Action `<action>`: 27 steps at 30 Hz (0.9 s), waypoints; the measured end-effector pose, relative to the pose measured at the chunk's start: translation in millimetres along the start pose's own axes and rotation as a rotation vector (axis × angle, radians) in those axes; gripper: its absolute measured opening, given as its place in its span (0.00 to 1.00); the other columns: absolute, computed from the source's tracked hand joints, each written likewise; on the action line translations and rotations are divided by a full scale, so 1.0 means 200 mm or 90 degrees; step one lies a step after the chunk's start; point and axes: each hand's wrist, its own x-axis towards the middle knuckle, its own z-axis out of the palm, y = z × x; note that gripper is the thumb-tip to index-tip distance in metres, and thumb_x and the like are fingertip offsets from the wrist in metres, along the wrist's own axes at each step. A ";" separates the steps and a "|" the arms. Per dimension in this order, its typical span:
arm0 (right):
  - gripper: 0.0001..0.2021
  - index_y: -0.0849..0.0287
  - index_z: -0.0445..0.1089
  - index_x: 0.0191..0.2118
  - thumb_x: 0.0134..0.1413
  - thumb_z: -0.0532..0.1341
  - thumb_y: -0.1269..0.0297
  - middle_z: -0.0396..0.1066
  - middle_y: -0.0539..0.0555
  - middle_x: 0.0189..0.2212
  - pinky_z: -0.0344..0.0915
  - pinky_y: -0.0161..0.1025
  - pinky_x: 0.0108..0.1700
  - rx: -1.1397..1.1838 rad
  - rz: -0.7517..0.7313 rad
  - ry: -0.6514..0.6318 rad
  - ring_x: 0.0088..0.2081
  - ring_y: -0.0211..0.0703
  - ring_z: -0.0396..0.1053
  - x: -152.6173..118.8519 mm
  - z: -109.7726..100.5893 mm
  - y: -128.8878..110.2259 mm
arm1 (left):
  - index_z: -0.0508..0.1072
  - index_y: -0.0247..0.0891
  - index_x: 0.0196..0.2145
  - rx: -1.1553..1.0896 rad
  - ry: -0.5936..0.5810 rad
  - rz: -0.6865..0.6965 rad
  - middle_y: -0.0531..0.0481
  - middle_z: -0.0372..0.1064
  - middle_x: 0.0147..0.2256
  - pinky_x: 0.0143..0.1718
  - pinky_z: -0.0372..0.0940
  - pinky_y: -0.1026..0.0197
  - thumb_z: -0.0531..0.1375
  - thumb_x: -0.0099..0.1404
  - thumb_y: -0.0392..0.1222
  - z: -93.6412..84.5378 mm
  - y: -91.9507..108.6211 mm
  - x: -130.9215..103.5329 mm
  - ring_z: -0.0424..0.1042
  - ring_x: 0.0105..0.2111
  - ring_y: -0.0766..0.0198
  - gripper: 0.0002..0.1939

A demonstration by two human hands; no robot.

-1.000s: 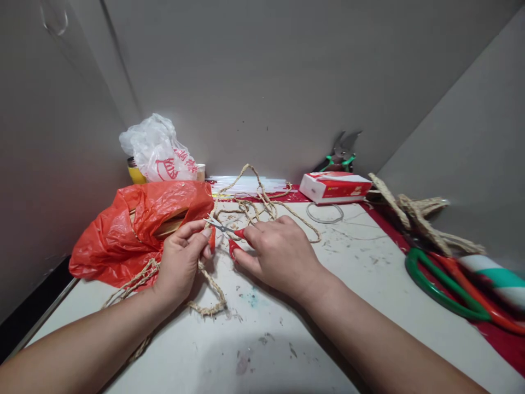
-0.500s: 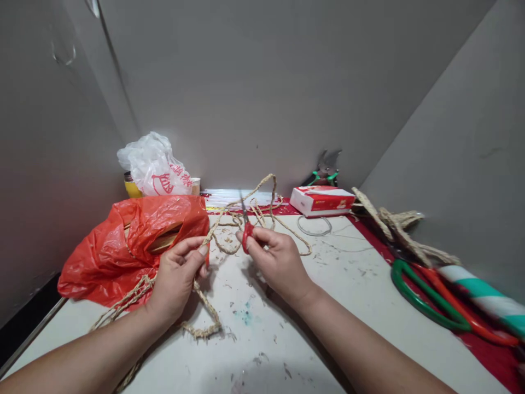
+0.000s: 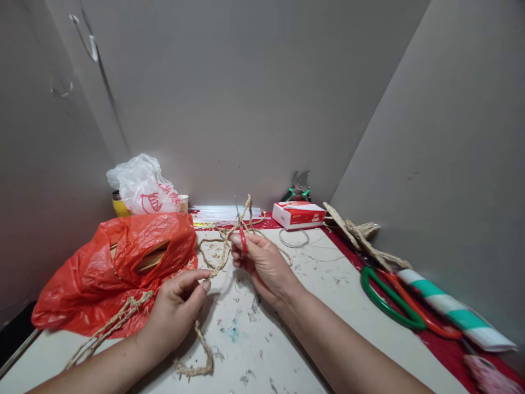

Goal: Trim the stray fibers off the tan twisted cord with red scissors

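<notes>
Pinching the rope (image 3: 225, 257) between thumb and forefinger, the left hand (image 3: 174, 306) sat low, just right of the red bag (image 3: 96, 262), forearm slanting in from bottom left. Rope ran from that pinch up toward the right hand (image 3: 264, 265), loose loops lying on the table (image 3: 303, 295) beyond. Looked light and limp, rough enough not to slip; strands would probably fray if dragged hard. Best hold, I judged: a tight braided stretch, clear of whiskery bits. Right hand sat higher and farther out, forearm angled in from bottom right, fingers curled on the scissors' (image 3: 243, 241) red handle, blades pointing up. Couldn't tell whether those fingertips also had rope. Scissors seemed light, stiff; safest held by the handle.
</notes>
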 end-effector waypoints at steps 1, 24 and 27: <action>0.16 0.61 0.70 0.26 0.33 0.71 0.57 0.62 0.45 0.20 0.55 0.31 0.26 0.006 0.018 -0.017 0.22 0.30 0.57 0.00 0.00 0.00 | 0.77 0.37 0.37 0.012 -0.008 0.022 0.49 0.74 0.29 0.30 0.64 0.65 0.59 0.60 0.42 0.00 0.00 0.00 0.69 0.27 0.65 0.10; 0.13 0.60 0.66 0.23 0.33 0.71 0.63 0.57 0.43 0.19 0.53 0.27 0.21 0.092 -0.160 0.130 0.21 0.27 0.53 0.03 -0.04 -0.06 | 0.71 0.35 0.38 -0.469 -0.232 -0.288 0.51 0.70 0.25 0.30 0.64 0.64 0.63 0.59 0.41 -0.01 0.02 0.02 0.69 0.24 0.68 0.10; 0.13 0.60 0.66 0.23 0.33 0.70 0.63 0.57 0.43 0.20 0.53 0.28 0.21 0.086 -0.168 0.139 0.21 0.28 0.54 0.04 -0.04 -0.07 | 0.70 0.36 0.37 -0.509 -0.254 -0.309 0.52 0.68 0.25 0.26 0.65 0.64 0.62 0.59 0.40 -0.01 0.03 0.02 0.66 0.21 0.70 0.09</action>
